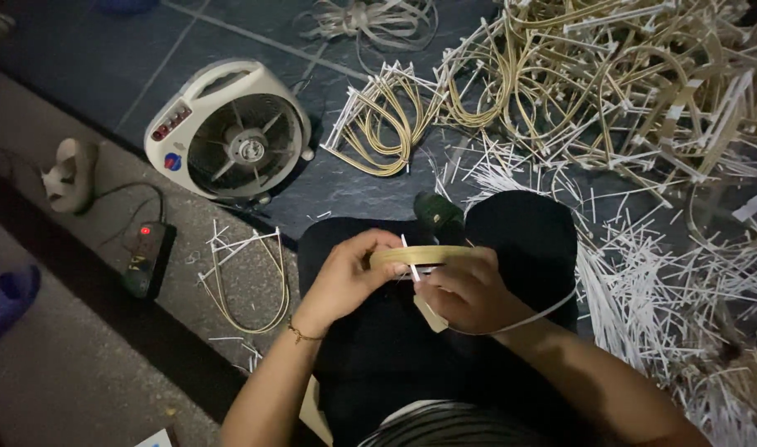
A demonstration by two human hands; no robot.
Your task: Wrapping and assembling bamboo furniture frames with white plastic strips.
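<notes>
Head view: person sits on the floor (80,389), legs in dark cloth, both hands meeting over the lap. Left hand (345,277) has its fingers curled round the left end of a tan band (420,255), a flat strip bent into a loop, held roughly level just above the knees. Right hand (469,290) pinches the same band from the other side, fingers closed on it near the middle, w/ a thin white strip (410,261) sticking up betw. the two hands, touching the band. A long pale strip (544,310) trails from under the right hand out to the right across the thigh. Thin bracelet (302,333) on the left wrist. A dark green object (438,217) sits just beyond the hands near the knees; can't tell what it is. Upper left: white box fan (229,132) tilted on the floor, and a black power strip (145,257) w/ a red light near it. A few bent loops (250,285) lie just left of the lap. Top right: big heap of tan loops and white strips (635,91), w/ loose white slivers (668,281) spread down the right side.
</notes>
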